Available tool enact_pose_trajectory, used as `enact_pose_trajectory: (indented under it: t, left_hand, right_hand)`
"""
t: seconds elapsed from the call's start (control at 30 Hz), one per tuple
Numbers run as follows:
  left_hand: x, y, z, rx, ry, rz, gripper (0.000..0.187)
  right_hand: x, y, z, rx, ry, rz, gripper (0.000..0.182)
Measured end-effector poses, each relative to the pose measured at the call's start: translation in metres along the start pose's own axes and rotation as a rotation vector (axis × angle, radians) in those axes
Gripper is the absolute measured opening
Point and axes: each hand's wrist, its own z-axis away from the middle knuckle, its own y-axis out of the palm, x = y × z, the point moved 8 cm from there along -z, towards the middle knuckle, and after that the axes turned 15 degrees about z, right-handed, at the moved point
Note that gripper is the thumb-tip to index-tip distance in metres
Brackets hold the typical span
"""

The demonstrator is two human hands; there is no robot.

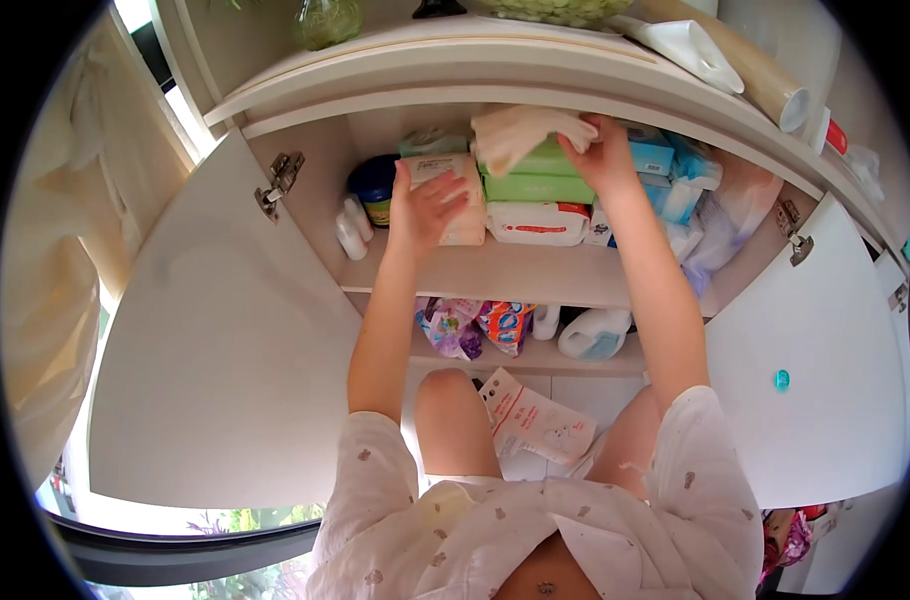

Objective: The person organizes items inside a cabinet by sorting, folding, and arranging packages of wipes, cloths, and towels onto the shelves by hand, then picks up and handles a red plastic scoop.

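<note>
In the head view, my right hand [603, 155] grips the right end of a cream cloth-like item [525, 135] at the top of the cabinet's upper shelf. That item lies over green packs [540, 187], above a white pack [538, 223] with a red edge. My left hand [431, 205] has its fingers spread and holds nothing; it is in front of a pale peach pack [462, 232], and whether it touches the pack is unclear. Left of it are a dark blue tub [377, 190] and small white bottles [352, 230].
Open white doors stand at left [215, 350] and right [825, 370]. Blue packs [650, 150] and plastic bags [725, 220] fill the shelf's right side. Detergent bags [503, 325] and a white bottle [595, 333] sit below. A printed bag [540, 420] lies between my knees.
</note>
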Motion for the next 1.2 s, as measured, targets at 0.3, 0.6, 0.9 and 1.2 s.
enact_pose_trajectory:
  t: [0.3, 0.6, 0.9, 1.2]
  left_hand:
    - [0.049, 0.001, 0.090, -0.003, -0.148, 0.193, 0.054]
    - [0.074, -0.049, 0.126, -0.122, -0.479, -0.108, 0.050]
    - [0.042, -0.011, 0.143, 0.010, -0.231, -0.464, 0.047]
    - [0.013, -0.020, 0.122, 0.100, 0.091, -0.260, 0.037]
  right_hand:
    - [-0.085, -0.025, 0.147, 0.183, 0.299, 0.186, 0.047]
    - [-0.167, -0.056, 0.231, 0.168, 0.885, 0.026, 0.052]
    - [-0.097, -0.018, 0.190, 0.414, 0.415, 0.458, 0.042]
    - [-0.083, -0.001, 0.160, 0.531, -0.031, 0.294, 0.018]
